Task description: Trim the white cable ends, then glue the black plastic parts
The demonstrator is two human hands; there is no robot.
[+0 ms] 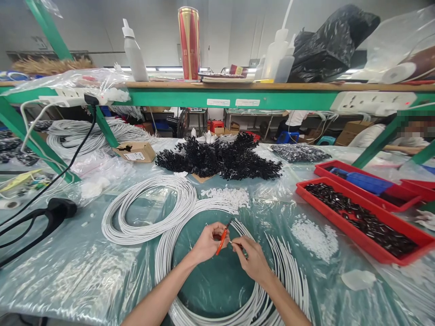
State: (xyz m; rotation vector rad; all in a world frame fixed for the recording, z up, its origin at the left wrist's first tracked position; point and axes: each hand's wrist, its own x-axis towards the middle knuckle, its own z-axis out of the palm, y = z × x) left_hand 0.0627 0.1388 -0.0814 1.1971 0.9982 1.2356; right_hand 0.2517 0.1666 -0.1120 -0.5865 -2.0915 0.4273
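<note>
Wire [232, 242] is pinched at its end by the closed fingertips of the right hand [253, 260]. Just left of that pinch, an orange tool [222, 238] is clasped in the left hand [205, 244], with a white coil [163, 265] spread beneath both grips.

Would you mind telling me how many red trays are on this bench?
3. The front tray holds black parts; the second tray, behind it, a blue item; the third tray is cut off at right. More may be hidden.

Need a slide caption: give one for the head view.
Left hand holds an orange tool to a white wire end pinched by the right hand, above coiled white wires.
</note>
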